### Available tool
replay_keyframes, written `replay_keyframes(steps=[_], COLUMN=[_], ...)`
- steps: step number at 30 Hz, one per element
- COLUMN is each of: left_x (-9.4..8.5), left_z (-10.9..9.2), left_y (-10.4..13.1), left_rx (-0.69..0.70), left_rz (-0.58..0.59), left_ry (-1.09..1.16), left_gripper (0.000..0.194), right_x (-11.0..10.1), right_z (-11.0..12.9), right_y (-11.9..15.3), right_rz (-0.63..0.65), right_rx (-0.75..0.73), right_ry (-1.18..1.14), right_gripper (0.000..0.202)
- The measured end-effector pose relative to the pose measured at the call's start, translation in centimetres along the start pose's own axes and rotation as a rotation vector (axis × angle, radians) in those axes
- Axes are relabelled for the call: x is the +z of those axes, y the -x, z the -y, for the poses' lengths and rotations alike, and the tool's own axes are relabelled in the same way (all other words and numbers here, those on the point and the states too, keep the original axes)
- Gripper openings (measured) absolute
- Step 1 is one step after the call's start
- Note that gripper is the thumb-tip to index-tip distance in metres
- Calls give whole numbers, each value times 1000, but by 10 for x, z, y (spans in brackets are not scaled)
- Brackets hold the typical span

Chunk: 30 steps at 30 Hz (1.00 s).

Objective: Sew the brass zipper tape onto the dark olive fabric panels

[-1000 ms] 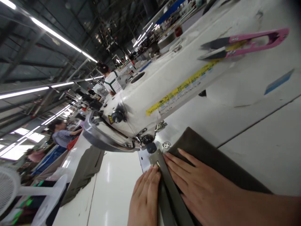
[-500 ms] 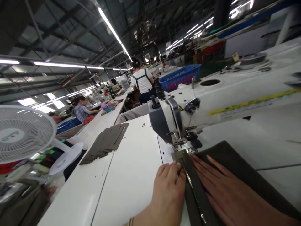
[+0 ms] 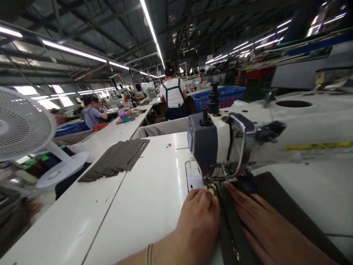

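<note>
Dark olive fabric (image 3: 278,195) lies under the head of a white and grey sewing machine (image 3: 205,141). A gold-toothed zipper (image 3: 234,247) runs lengthwise through a strip of it towards the presser foot. My left hand (image 3: 197,221), a bangle on its wrist, is curled with the fingertips closed on the strip's left edge, just in front of the foot. Flat on the fabric to the right of the zipper rests my right hand (image 3: 261,221), fingers stretched out towards the machine. The needle point is hard to make out.
Overlapping olive fabric pieces (image 3: 116,158) lie on the white table (image 3: 143,206) to the left. A white fan (image 3: 24,125) stands at the far left. Beyond the table are a person in a white top (image 3: 173,94), another seated in stripes (image 3: 92,116), and a blue crate (image 3: 220,97).
The zipper strip has slid forward, its far end now under the machine's foot. Both hands stay on the fabric. My view has tilted and the machine head looks larger.
</note>
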<state>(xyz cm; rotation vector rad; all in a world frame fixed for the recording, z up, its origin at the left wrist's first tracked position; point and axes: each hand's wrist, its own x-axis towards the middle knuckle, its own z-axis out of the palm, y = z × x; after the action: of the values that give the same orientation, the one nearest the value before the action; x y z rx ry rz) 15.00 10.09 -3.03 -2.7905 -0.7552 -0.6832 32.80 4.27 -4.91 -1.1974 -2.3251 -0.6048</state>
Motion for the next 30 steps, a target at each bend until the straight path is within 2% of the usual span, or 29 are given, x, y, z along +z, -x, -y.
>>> replay_keyframes(steps=[3,7,14,19,22,25,27,30], left_x=[2,1,3,2,-1,-4,-5,-6], left_z=[0,1,1,2,1,2,2,3], left_y=[2,2,1,1,2,1,0,-1], left_rx=[13,18,29,50,43,30,32,45], left_rz=[-38,-15,-161,-158,-105,-58,-51,-26], left_ry=[-12,17,22,10,38,59,56,35], left_gripper=[29,27,31,32,30,29,30,28], right_x=[-1,1,3,-2,-7,-7,-3,13], right_z=[-1,-1,-1,-1,-4,-13,-20,-29], right_y=[0,0,1,-3,-4,-6,-11,-24], right_rz=[-19,-65,-62,-77,-78,-101,-128,-72], right_rx=[-22,-6,43,50,75,244,388,595], right_ry=[-3,-35,-134,-178,-254,-383,-455,-538], right_gripper=[63,65,63,58,48,28,22,17])
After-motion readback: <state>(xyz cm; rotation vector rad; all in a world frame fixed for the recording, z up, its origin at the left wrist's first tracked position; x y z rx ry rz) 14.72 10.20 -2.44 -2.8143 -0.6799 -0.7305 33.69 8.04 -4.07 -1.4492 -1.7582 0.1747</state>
